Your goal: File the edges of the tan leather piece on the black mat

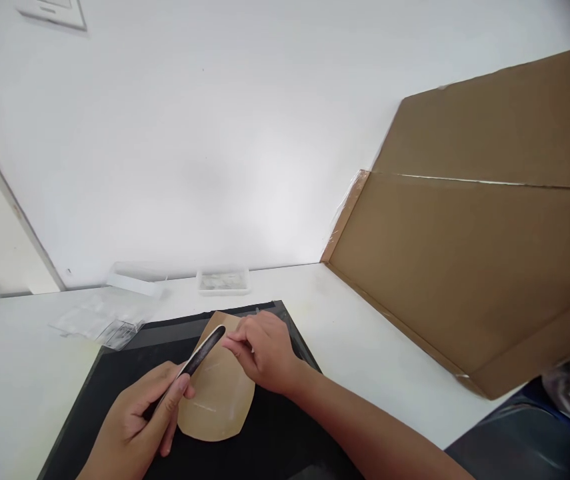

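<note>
My left hand is closed around a nail file, a long flat strip with a black face, pale edges and a rounded tip, tilted up to the right. Close to that tip, my right hand has its thumb and forefinger pinched together. Whatever sits in that pinch is too small to make out; a thin pale bit pokes out behind the knuckles. Beneath both hands lies a tan paper-like sheet with a rounded lower end. It rests on a black mat, partly covered by my hands.
Crumpled clear plastic bags lie at the mat's upper left. A small clear plastic box with pale contents stands by the wall. Large folded cardboard leans along the right of the white table. Dark fabric shows at lower right.
</note>
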